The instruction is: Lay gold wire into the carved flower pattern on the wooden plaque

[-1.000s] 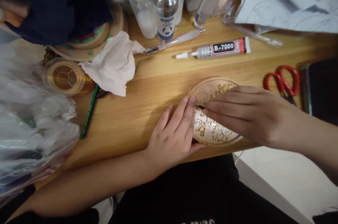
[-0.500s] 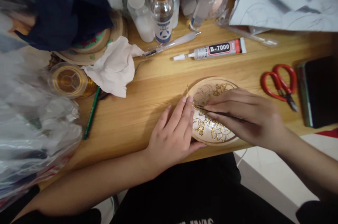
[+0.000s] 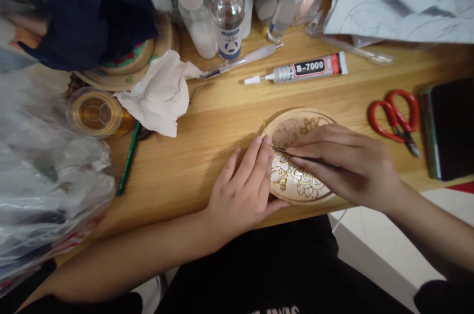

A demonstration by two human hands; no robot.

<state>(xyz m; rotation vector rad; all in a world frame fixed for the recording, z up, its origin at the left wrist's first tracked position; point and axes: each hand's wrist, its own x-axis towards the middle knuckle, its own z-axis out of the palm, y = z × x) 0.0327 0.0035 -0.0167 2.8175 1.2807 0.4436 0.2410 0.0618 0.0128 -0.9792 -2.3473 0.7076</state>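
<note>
My left hand (image 3: 240,190) is lying nearly flat, fingers together, fingertips pressing at the left edge of the round wooden disc (image 3: 301,110), thumb resting by its near rim. My right hand (image 3: 355,161) is closing in a pinch around a thin dark tool (image 3: 283,151), likely tweezers, whose tip is meeting the disc beside my left fingertips. More of the tool's shaft is showing than a second ago; I am judging that as a small shift of grip, with the wirework continuing at the same spot.

The disc is sitting near the table's front edge. Gold wire (image 3: 313,190) is curling over its pale, shiny near part in petal-like outlines, while thin drawn lines (image 3: 291,129) are showing bare on its far part. A loose wire end (image 3: 264,126) is sticking out at its left.

Beyond the disc, a glue tube (image 3: 313,67) is lying capped; right of it, red-handled cutters (image 3: 411,145) are resting; far left, a spool (image 3: 97,112) is standing.
</note>
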